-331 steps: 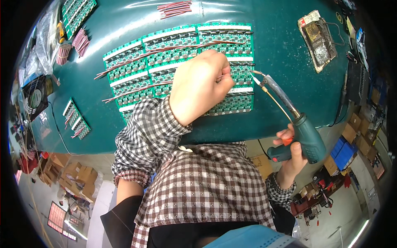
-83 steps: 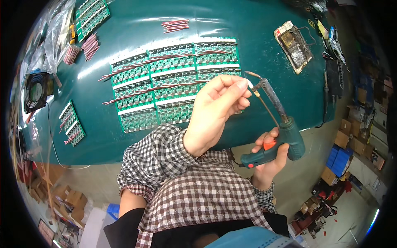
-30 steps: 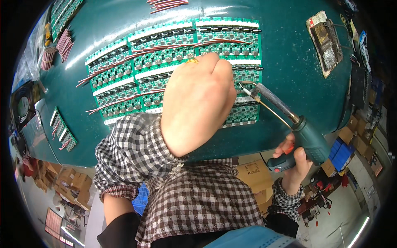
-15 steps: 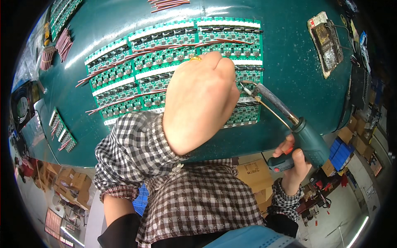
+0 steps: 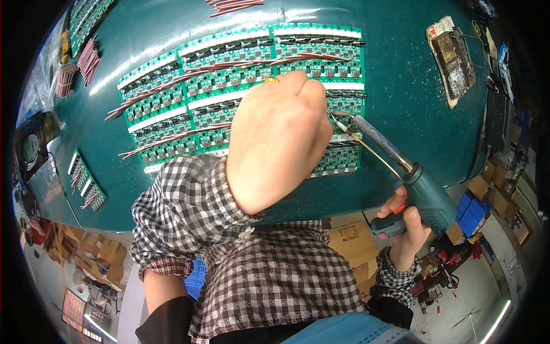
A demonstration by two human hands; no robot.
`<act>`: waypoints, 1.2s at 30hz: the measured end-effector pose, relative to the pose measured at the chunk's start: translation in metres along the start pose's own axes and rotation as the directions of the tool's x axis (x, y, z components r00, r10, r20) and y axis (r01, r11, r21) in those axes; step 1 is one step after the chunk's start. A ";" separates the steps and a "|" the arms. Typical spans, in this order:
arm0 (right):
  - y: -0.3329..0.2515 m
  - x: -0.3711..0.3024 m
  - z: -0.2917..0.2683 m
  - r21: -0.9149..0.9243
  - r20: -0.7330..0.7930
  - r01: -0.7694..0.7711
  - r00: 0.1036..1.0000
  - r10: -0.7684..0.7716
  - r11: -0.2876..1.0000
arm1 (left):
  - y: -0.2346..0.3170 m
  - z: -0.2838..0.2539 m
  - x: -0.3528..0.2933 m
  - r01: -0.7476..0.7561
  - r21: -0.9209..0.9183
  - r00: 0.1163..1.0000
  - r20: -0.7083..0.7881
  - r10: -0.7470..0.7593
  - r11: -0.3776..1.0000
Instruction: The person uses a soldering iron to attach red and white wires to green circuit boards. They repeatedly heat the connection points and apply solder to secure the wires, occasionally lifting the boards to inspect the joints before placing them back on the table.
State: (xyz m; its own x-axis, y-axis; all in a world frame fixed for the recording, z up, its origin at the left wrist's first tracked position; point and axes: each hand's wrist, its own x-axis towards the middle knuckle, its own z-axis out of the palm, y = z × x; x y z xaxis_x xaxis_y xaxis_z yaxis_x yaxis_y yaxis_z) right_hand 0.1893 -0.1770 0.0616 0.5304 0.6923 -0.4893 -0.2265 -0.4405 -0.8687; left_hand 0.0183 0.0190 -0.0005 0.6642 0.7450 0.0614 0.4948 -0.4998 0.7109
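My right hand (image 5: 409, 226) grips the handle of a dark green soldering gun (image 5: 428, 198) with a red trigger. Its bent tip and thin feed tube reach to just beside my left hand, over the right part of the green circuit boards (image 5: 344, 69). My left hand (image 5: 281, 137), wearing a yellow ring, is closed above the boards with the knuckles up. Its fingertips, and whatever they pinch, are hidden beneath it. Red-and-white wires (image 5: 223, 67) lie in rows across the boards, together with short black wires (image 5: 321, 41).
Beyond the boards lies a wire bundle (image 5: 232, 6); more bundles (image 5: 87, 62) lie at the left. A smaller board strip (image 5: 86, 180) rests at the near left. On the far right is a soldering iron stand (image 5: 452, 60). A black fan (image 5: 31, 144) stands at the left edge.
The soldering gun's tip has shifted very slightly beside my left hand. Both hands otherwise keep their places.
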 end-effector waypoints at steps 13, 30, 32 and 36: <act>0.001 0.000 0.003 -0.040 -0.008 0.024 1.000 -0.024 0.999 | 0.000 0.001 0.000 0.001 -0.008 1.000 -0.014 -0.001 1.000; 0.000 -0.003 -0.002 -0.049 -0.037 0.040 0.998 -0.042 0.998 | 0.000 0.000 0.000 0.004 -0.026 1.000 -0.012 -0.004 1.000; 0.000 -0.003 -0.002 -0.044 -0.036 0.041 0.998 -0.043 0.998 | 0.000 0.001 0.000 0.003 -0.020 1.000 -0.012 -0.003 1.000; 0.001 -0.003 -0.003 -0.038 -0.028 0.046 0.999 -0.047 0.998 | 0.001 0.001 0.000 0.008 -0.031 1.000 -0.017 -0.008 0.999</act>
State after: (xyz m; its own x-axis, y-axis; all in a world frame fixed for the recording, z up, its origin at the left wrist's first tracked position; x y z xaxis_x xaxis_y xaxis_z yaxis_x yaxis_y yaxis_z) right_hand 0.1901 -0.1815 0.0628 0.5629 0.6960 -0.4458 -0.1709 -0.4298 -0.8866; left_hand 0.0194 0.0182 -0.0003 0.6502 0.7567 0.0676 0.4822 -0.4799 0.7329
